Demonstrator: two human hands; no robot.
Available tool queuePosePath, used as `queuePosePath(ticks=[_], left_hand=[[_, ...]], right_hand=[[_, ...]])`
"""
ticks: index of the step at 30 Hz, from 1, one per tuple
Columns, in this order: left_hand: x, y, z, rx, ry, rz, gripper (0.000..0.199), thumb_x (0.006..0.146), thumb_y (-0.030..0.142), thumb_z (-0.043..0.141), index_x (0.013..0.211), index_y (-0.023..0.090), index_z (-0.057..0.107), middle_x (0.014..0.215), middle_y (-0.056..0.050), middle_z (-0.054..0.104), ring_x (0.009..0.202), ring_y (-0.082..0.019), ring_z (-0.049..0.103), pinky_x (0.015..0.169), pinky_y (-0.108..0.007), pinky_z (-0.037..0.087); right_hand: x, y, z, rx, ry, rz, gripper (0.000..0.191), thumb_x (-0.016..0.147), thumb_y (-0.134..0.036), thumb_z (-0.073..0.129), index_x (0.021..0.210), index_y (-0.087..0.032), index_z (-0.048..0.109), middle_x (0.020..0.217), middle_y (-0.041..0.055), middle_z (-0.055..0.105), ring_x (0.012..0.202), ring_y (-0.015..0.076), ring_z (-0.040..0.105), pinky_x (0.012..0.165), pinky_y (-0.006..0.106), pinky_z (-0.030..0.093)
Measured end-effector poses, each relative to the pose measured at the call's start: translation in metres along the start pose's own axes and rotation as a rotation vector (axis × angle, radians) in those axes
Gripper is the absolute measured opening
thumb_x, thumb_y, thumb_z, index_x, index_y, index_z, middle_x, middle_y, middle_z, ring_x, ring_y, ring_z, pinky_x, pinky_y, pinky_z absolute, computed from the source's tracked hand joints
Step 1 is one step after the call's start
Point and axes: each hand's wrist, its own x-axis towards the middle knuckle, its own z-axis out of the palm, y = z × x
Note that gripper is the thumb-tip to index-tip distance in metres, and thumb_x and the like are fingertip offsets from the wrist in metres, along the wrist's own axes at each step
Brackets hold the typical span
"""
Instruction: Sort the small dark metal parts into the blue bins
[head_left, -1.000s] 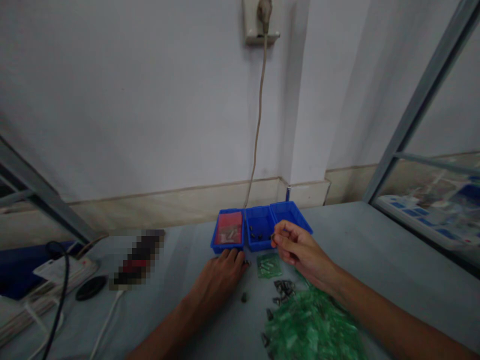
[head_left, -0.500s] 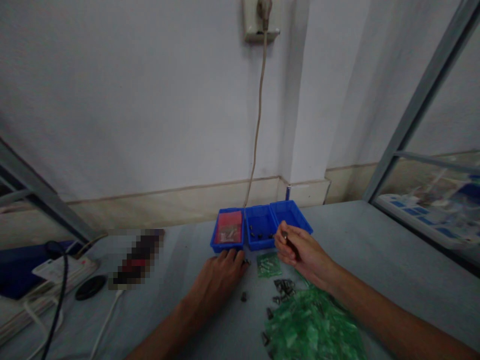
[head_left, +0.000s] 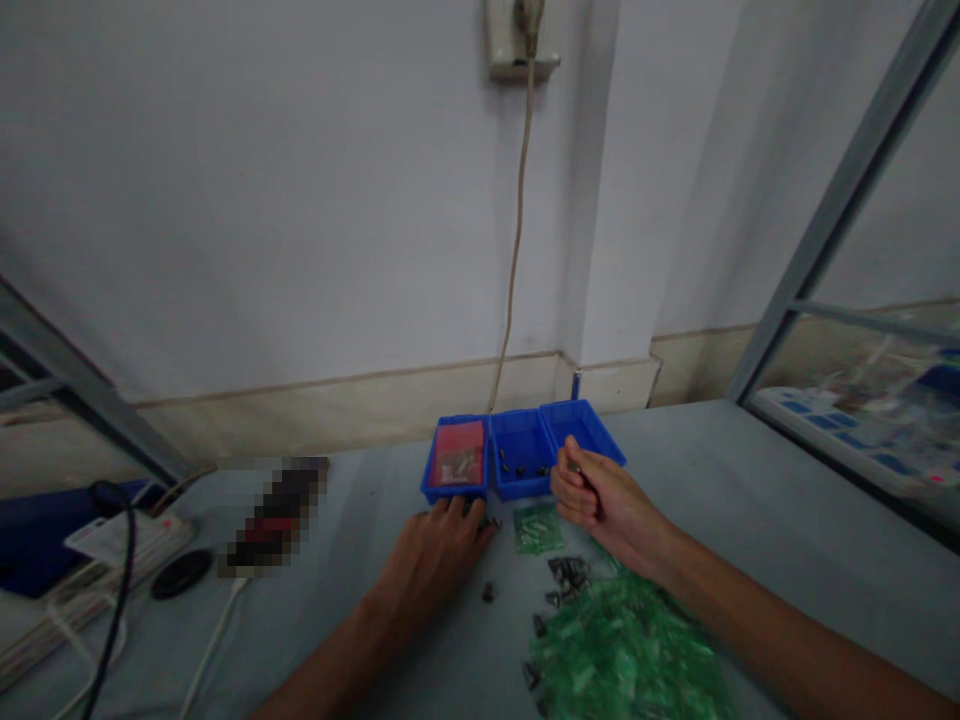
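Note:
My right hand [head_left: 600, 490] is raised in front of the blue bins, its fingers curled around a small metal screw-like part [head_left: 574, 466] that shows at the thumb. On the table before the left blue bin [head_left: 426, 490] lies my left hand [head_left: 442, 540], fingers bent down; small metal pieces [head_left: 493, 523] peek out by its thumb, and its fingertips are hidden. A small green bag of metal pieces [head_left: 538, 530] lies flat between the hands. Nearer me are a cluster of dark screw-like parts [head_left: 568, 575] and one loose part [head_left: 488, 592].
A heap of green bags [head_left: 630, 655] lies under my right forearm. The left bin holds a pink bag [head_left: 460, 450]; the middle blue bin [head_left: 517, 435] holds several small parts. The right blue bin [head_left: 585, 430] adjoins it. A blurred-out device [head_left: 277, 515] and black disc [head_left: 182, 574] lie left.
The fingers of my right hand have curled in further, and the part in them shows less. My left hand has barely moved.

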Motion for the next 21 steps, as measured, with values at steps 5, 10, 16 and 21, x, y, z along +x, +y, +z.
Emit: queuePosePath(ticks=[5, 10, 16, 21], left_hand=[[-0.0009, 0.0001, -0.002, -0.02, -0.016, -0.005, 0.028, 0.104, 0.037, 0.039, 0.114, 0.02, 0.059, 0.103, -0.01, 0.067, 0.091, -0.028, 0.066, 0.07, -0.038, 0.056], [-0.0027, -0.0002, -0.002, -0.044, -0.03, 0.012, 0.031, 0.105, 0.037, 0.034, 0.116, 0.02, 0.057, 0.104, -0.011, 0.066, 0.09, -0.026, 0.066, 0.072, -0.037, 0.055], [-0.0041, -0.002, 0.001, -0.046, -0.017, 0.023, 0.03, 0.104, 0.035, 0.033, 0.117, 0.021, 0.056, 0.104, -0.01, 0.065, 0.09, -0.026, 0.065, 0.071, -0.037, 0.055], [-0.0043, -0.0026, -0.0009, -0.058, -0.015, 0.042, 0.029, 0.104, 0.033, 0.032, 0.116, 0.022, 0.056, 0.105, -0.01, 0.066, 0.088, -0.026, 0.066, 0.07, -0.038, 0.055]], right_hand=[[0.0002, 0.0006, -0.0015, -0.02, 0.007, -0.007, 0.044, 0.094, -0.05, 0.062, 0.067, -0.019, 0.048, 0.051, -0.0088, 0.03, 0.044, 0.0067, 0.017, 0.041, 0.021, 0.019], [-0.0003, 0.0012, -0.0013, -0.036, 0.026, -0.007, 0.044, 0.092, -0.052, 0.064, 0.067, -0.019, 0.049, 0.052, -0.0087, 0.03, 0.045, 0.007, 0.018, 0.041, 0.021, 0.02], [-0.0009, 0.0005, -0.0002, -0.054, 0.038, -0.029, 0.044, 0.092, -0.052, 0.064, 0.068, -0.019, 0.049, 0.053, -0.0086, 0.03, 0.045, 0.007, 0.017, 0.041, 0.021, 0.019], [-0.0019, -0.0003, 0.001, -0.07, 0.034, -0.035, 0.044, 0.093, -0.053, 0.062, 0.068, -0.018, 0.05, 0.053, -0.0083, 0.03, 0.045, 0.0071, 0.017, 0.041, 0.021, 0.019]])
